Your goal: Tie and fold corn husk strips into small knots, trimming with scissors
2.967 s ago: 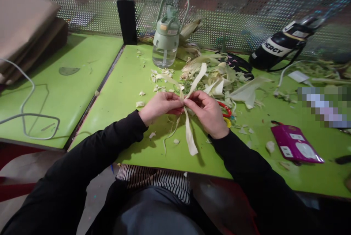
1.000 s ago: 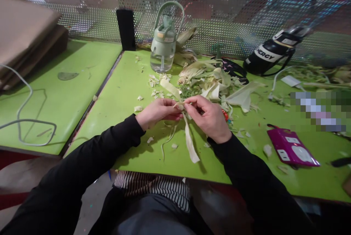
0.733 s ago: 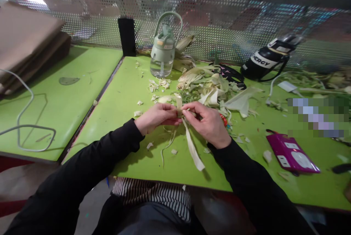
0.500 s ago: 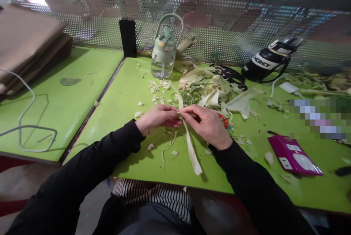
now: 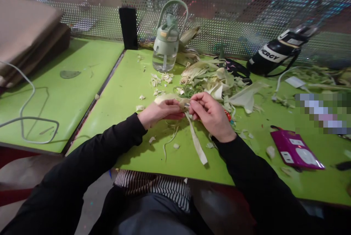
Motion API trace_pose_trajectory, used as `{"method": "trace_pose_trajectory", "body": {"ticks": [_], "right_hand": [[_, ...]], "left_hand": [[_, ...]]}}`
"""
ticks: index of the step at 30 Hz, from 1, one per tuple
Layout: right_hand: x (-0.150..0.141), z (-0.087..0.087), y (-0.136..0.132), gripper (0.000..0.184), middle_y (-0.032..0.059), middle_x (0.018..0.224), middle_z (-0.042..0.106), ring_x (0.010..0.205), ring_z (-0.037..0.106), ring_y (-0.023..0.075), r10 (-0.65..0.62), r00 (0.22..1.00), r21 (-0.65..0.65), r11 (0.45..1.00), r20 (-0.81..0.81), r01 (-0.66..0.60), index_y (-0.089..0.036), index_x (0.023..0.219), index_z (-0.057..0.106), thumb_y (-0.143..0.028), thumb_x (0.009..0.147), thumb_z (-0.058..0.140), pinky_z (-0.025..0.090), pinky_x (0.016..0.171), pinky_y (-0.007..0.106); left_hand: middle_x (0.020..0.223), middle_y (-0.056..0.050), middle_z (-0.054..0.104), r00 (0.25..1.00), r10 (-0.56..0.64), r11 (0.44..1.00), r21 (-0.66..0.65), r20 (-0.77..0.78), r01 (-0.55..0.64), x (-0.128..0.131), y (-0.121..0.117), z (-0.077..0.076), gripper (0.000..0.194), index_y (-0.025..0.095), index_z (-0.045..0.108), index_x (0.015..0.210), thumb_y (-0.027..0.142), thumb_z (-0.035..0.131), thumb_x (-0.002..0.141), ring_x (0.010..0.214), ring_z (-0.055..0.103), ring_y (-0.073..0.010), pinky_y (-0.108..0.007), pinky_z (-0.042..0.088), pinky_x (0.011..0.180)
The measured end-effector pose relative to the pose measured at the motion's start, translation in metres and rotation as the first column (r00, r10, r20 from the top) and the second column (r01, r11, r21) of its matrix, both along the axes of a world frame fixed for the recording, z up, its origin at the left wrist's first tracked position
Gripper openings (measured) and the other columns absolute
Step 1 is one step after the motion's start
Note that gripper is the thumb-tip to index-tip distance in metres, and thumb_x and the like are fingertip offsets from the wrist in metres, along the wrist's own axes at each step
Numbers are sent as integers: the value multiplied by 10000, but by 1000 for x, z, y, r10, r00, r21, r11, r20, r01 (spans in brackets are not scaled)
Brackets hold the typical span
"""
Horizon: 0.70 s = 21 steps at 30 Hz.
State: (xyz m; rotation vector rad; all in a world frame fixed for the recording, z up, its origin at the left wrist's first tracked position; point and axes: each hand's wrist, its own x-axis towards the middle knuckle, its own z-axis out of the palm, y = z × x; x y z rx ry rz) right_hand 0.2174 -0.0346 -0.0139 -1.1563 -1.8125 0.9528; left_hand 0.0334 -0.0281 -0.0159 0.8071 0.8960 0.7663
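Above the green table (image 5: 128,92), between two bare hands, a husk strip (image 5: 196,140) is held; it is pale, flat and ribbon-like, folded small at the fingers, with its tail slanted toward the near edge. The fingers of the left hand (image 5: 164,110) are clamped on the folded part, and a broader pale piece (image 5: 166,98) is seen behind them. By the fingers of the right hand (image 5: 211,114), thumb and forefinger pressed together, the strip is pinched at its other side. Both wrists are covered by black sleeves (image 5: 115,140).

Just beyond the hands, a heap (image 5: 221,79) of husks is spread, papery, creased and curled, with crumpled scraps (image 5: 166,78) scattered to its left. A smooth red loop (image 5: 227,115) is partly hidden by the right hand. A pale green bottle (image 5: 166,45) is set upright, its base clear, its top crossed by an arched handle. Farther right, a black flask (image 5: 274,54) is seen aslant; on its white band "NERGY" can be read. Near the right sleeve, a glossy purple packet (image 5: 297,150) is laid, printed with white socket shapes. At the far side, perforated mesh (image 5: 93,23) is stretched across.
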Motion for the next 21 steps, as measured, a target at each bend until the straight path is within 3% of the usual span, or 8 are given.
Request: {"method": "trace_pose_trajectory", "body": {"ticks": [4,9,12,18,21], "right_hand": [[-1,0,-2,123,-30,698,595,532,532,98,15,1000,-15,1000,-27,-16,-214,930,553,-332,943,584,432,501,252],[-2,4,-7,83,17,889,619,635,533,109,3,997,219,975,76,-20,-230,863,673,-310,885,675,430,538,271],[-4,4,-8,59,22,920,612,654,529,114,-34,997,287,958,74,11,-253,860,718,-310,868,707,453,568,284],[-4,3,-5,142,-42,607,575,471,492,104,-173,980,50,983,-103,179,-252,949,655,-392,922,656,410,453,259],[-3,3,-3,138,-42,603,578,458,484,97,-228,970,97,967,-87,236,-248,930,678,-383,903,686,405,439,251]], "left_hand": [[775,-17,701,999,13,1000,-18,-44,-13,0,-2,5,55,93,634,855,65,645,902,692,691,-80,-301,573,859],[697,-19,692,994,-13,999,-38,-107,9,1,0,7,169,100,633,776,88,599,940,642,673,-73,-282,571,813],[675,-9,683,994,-30,999,-25,-102,28,1,0,5,173,105,631,754,87,619,926,636,665,-73,-291,573,819],[700,-4,695,997,-39,999,-28,-61,37,4,-1,6,138,104,630,777,59,631,907,661,677,-67,-273,569,816],[689,7,684,995,-94,995,-18,-33,93,4,-2,6,129,92,633,792,31,617,905,649,680,-63,-253,566,780]]}}
